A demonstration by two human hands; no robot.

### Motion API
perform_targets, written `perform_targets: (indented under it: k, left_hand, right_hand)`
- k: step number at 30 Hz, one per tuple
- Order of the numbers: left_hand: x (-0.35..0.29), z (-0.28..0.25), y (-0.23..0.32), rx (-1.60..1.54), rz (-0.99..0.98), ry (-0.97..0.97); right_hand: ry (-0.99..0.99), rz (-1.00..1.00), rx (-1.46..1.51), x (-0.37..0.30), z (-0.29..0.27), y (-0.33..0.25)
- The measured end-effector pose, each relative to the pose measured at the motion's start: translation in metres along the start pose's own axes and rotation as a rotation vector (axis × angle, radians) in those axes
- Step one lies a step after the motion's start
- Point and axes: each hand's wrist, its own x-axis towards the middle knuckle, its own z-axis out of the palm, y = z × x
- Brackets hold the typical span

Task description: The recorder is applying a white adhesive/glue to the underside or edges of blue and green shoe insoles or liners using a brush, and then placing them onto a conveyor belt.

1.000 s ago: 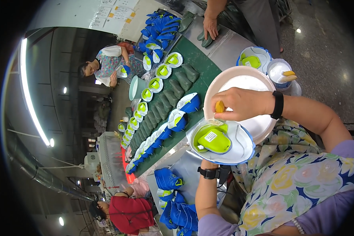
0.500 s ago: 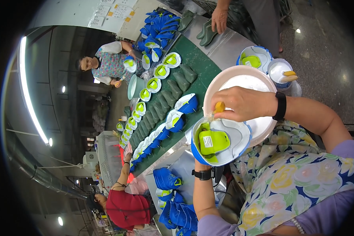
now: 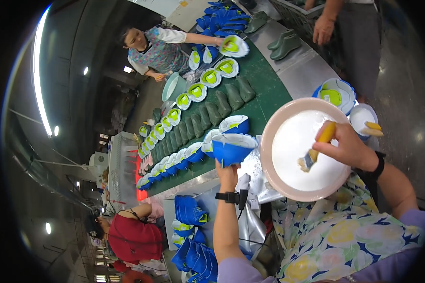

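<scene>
My left hand [image 3: 227, 173] is closed on a blue shoe upper [image 3: 232, 150] with a pale lining, held up at the near edge of the green conveyor belt. My fingers are partly hidden beneath the upper. In my right hand [image 3: 348, 147] is a yellow-handled brush [image 3: 310, 159], its bristles pointing down over the white liquid [image 3: 293, 141]. That liquid lies in a pale pink basin [image 3: 267, 158] in front of me. Whether the bristles touch the liquid, I cannot tell.
The green belt [image 3: 269, 89] carries rows of blue uppers and dark green shoe lasts [image 3: 211, 112]. Beyond the basin stand another upper [image 3: 333, 95] and a white cup [image 3: 362, 115] with brushes. More blue uppers [image 3: 190, 210] are stacked at left. Co-workers stand around the belt.
My left hand has carried the upper left and away, toward the belt. My right hand has moved the brush off the upper to above the basin. The far co-worker now reaches over the belt.
</scene>
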Motion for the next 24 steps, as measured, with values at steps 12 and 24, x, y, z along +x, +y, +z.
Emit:
perform_targets:
  k: [12, 24]
  left_hand:
    - [0.136, 0.108, -0.086, -0.234, -0.39, -0.143]
    - [0.019, -0.176, 0.042, 1.569, 0.419, 0.53]
  right_hand:
    - [-0.033, 0.242, -0.02, -0.011, 0.0, 0.012]
    - [-0.106, 0.388, 0.106, -0.028, 0.006, 0.037]
